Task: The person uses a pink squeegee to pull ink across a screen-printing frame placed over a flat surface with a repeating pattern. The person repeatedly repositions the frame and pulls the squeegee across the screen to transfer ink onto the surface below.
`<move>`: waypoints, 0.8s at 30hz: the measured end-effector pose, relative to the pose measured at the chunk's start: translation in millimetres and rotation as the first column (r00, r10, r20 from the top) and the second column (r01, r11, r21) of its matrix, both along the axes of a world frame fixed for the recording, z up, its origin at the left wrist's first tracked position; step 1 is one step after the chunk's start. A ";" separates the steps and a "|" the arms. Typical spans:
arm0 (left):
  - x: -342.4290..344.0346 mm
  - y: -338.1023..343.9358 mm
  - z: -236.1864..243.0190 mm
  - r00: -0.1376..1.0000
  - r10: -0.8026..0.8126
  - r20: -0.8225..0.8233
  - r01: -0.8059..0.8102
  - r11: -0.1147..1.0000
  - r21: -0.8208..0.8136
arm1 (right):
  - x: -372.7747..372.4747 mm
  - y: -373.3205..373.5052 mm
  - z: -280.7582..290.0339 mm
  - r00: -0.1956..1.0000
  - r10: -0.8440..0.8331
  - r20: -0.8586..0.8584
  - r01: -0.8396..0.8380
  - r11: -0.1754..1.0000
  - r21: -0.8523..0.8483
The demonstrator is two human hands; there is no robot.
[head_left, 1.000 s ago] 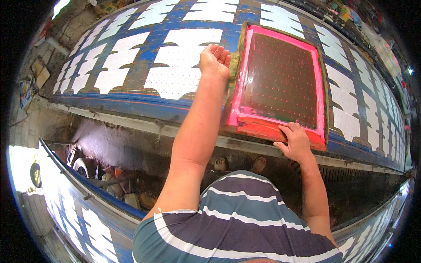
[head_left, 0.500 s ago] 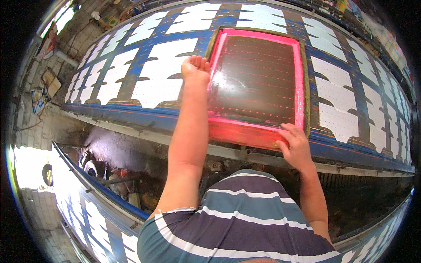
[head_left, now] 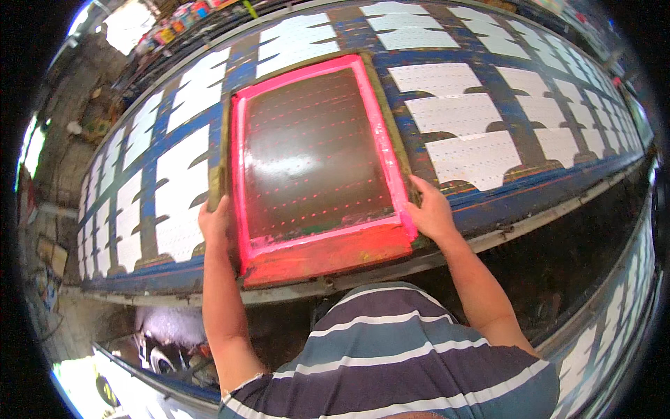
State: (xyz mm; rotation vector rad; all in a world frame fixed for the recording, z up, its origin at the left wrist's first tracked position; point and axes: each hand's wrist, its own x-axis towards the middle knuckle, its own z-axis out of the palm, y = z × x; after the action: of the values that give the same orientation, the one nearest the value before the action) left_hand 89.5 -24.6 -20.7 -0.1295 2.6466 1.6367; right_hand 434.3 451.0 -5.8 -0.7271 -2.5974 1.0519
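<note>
A screen-printing frame (head_left: pixel 222 140) lies over the long table, tilted a little in my view. Its dark mesh (head_left: pixel 314 133) carries rows of small pink dashes and is bordered by bright pink ink, with a red-smeared band (head_left: pixel 328 255) along the near end. My left hand (head_left: pixel 214 221) is closed on the frame's left side near the close corner, fingers partly hidden. On the opposite side, my right hand (head_left: pixel 431 211) grips the right edge, thumb toward the pink border. Whether the frame touches the table or is slightly raised, I cannot tell.
White cut pieces (head_left: pixel 460 119) with small dotted marks lie in rows on the blue-and-brown table (head_left: pixel 481 202), left, right and beyond the frame. Colourful containers (head_left: pixel 183 15) stand at the far left. Another table with white pieces (head_left: pixel 614 293) stands at the lower right.
My left hand has come down from beside the upper left edge and taken hold of the frame's left side. My right hand has shifted from the near corner to the right side. The view has turned.
</note>
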 end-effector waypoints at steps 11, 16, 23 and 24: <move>-16.6 -1.9 -16.6 0.999 -0.035 0.019 0.034 0.995 0.093 | -19.2 -13.2 8.0 0.994 -0.074 -0.076 0.083 0.987 0.134; -13.6 5.4 -13.6 0.999 0.026 0.046 -0.036 0.972 0.230 | -19.9 -17.6 29.8 0.989 -0.084 -0.121 0.102 0.982 0.157; -10.8 22.1 18.9 0.997 0.013 0.083 -0.036 0.958 0.286 | -17.4 3.6 58.2 0.974 -0.052 -0.219 0.088 0.984 0.155; -10.3 27.1 24.6 0.997 0.008 0.071 -0.027 0.960 0.280 | -16.1 10.7 60.6 0.975 -0.056 -0.215 0.088 0.985 0.146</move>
State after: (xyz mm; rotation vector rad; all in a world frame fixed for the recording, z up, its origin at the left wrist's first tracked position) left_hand 79.2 2.5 4.0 -0.1982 2.3388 1.9535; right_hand 418.2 461.7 54.8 -0.6317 -2.4203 0.8448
